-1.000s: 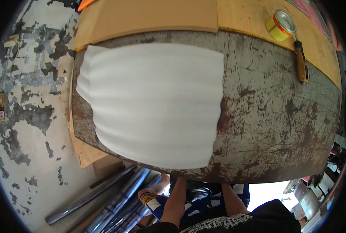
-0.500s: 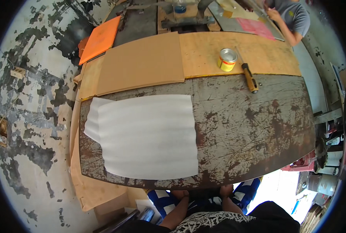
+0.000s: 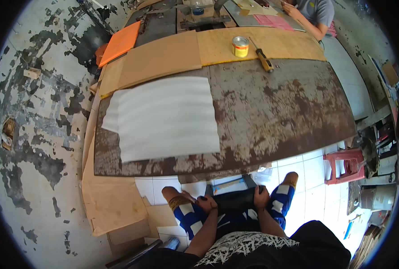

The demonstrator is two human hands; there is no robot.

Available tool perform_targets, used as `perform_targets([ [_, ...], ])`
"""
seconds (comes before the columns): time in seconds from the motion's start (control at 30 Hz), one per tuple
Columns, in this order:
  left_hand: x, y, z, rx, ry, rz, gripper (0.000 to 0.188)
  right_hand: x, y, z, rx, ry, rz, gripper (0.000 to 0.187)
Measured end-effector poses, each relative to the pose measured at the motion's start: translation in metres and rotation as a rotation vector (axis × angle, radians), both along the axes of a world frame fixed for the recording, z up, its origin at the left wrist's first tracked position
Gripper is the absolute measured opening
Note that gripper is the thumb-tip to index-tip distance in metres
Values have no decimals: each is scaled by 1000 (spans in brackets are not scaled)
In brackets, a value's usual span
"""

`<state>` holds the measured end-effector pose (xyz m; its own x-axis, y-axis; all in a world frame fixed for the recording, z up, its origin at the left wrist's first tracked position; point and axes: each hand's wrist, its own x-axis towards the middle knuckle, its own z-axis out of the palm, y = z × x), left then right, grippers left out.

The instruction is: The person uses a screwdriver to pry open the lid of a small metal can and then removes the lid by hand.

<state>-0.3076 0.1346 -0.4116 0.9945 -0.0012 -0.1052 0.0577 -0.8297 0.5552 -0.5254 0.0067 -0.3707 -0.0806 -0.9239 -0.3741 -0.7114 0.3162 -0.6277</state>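
Low between my knees is a black, smooth, seat-like piece (image 3: 234, 202), its lower part hidden by my body. My left hand (image 3: 206, 204) is closed around one end of it, and my right hand (image 3: 261, 197) grips the opposite end. Across the table's near edge from my hands lie wavy white sheets (image 3: 168, 123), stacked slightly askew on the scratched dark tabletop (image 3: 275, 112). A screwdriver (image 3: 265, 62) with a yellow-and-black handle lies partly on a wooden board. Beside it stands a small metal can (image 3: 240, 47) with a yellow label.
Brown cardboard (image 3: 163, 58) and an orange panel (image 3: 121, 42) lie at the far left of the table. A person (image 3: 314, 18) works at the far right. A red plastic stool (image 3: 346, 167) stands on the tiled floor. Large cardboard (image 3: 114, 199) leans at the left.
My view has tipped down and shifted, so the table appears higher and more floor shows. Both hands and the black piece have come further into view. The white sheets lie as before.
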Motion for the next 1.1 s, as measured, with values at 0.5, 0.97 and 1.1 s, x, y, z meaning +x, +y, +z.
perform_targets([
  [0.5, 24, -45, 38, 439, 357, -1199, 34, 68, -24, 38, -20, 398, 1044, 49],
  [0.97, 55, -57, 32, 476, 416, -1752, 51, 45, -27, -20, -101, 173, 1128, 58],
  [1.1, 68, -39, 73, 430, 500, -1685, 50, 31, -22, 28, 68, 193, 1129, 56],
])
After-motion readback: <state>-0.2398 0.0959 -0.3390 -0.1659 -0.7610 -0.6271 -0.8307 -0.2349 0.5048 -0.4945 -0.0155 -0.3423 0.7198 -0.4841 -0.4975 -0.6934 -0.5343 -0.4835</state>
